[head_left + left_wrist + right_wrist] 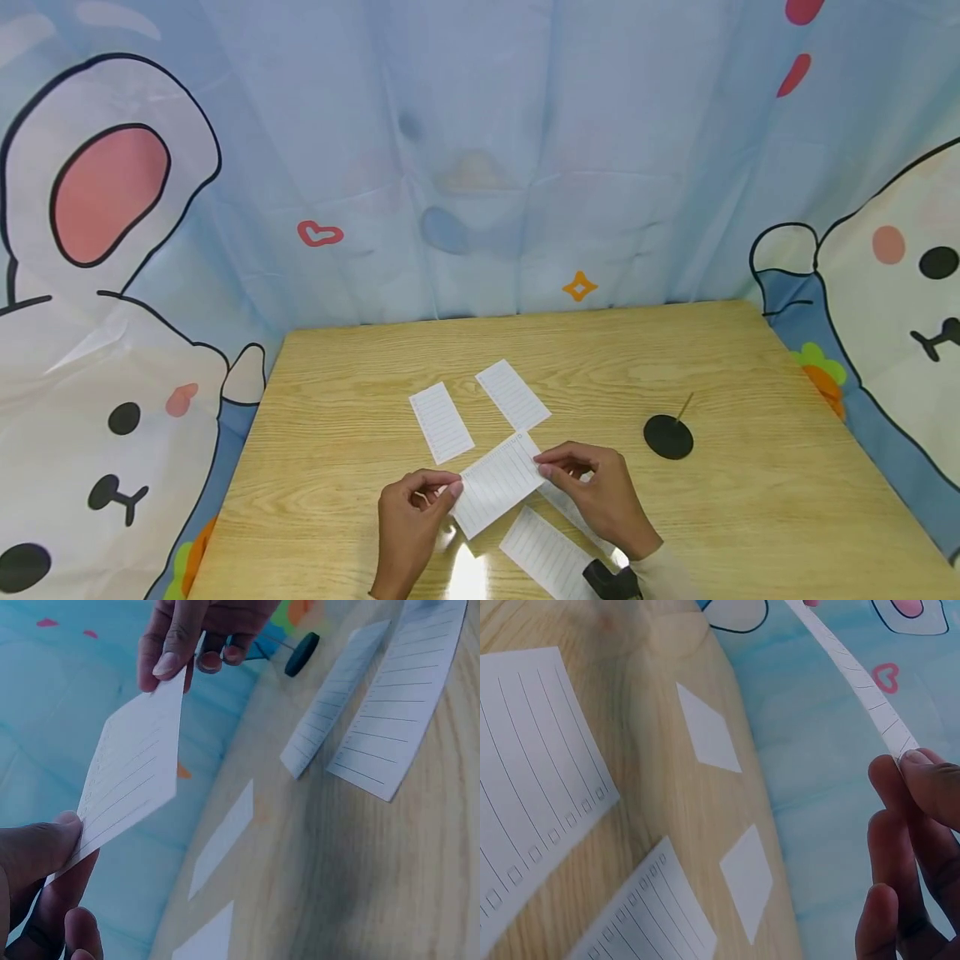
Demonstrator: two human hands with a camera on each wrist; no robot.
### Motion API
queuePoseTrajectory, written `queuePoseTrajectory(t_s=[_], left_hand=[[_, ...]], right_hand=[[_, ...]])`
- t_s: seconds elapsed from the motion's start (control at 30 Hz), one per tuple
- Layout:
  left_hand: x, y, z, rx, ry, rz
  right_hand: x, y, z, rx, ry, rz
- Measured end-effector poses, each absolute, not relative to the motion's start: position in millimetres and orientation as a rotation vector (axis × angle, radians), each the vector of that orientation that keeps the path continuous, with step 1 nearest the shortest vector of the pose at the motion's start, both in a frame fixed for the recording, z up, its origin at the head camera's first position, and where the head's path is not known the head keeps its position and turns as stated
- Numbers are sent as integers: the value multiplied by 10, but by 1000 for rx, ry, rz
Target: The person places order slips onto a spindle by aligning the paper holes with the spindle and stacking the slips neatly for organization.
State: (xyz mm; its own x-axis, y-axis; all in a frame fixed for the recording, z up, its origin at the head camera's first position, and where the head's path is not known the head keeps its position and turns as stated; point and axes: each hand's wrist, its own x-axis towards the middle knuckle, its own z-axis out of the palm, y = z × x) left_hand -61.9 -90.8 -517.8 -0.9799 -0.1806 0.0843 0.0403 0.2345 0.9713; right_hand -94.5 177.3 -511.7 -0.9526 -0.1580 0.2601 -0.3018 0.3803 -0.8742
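Between my two hands a lined white paper card is held up above the table. My left hand pinches its left end between thumb and fingers. At the opposite end my right hand pinches the card the same way, which the left wrist view also shows, with the card tilted. Beneath and beside the right hand lie two more lined cards, one nearer the front and another partly hidden by that hand. Small checkboxes line one edge of a lying card.
Two further lined cards, one at left and one at right, lie beyond the hands on the wooden table. To the right stands a black round base with a thin stick. A cartoon-printed curtain hangs behind.
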Motion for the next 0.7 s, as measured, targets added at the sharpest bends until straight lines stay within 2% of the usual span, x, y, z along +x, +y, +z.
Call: queuePoseTrajectory(t_s=[0.7], left_hand=[[-960, -586, -4921, -153, -2332, -1786]], right_hand=[[-964, 2170, -4865, 299, -2426, 1507]])
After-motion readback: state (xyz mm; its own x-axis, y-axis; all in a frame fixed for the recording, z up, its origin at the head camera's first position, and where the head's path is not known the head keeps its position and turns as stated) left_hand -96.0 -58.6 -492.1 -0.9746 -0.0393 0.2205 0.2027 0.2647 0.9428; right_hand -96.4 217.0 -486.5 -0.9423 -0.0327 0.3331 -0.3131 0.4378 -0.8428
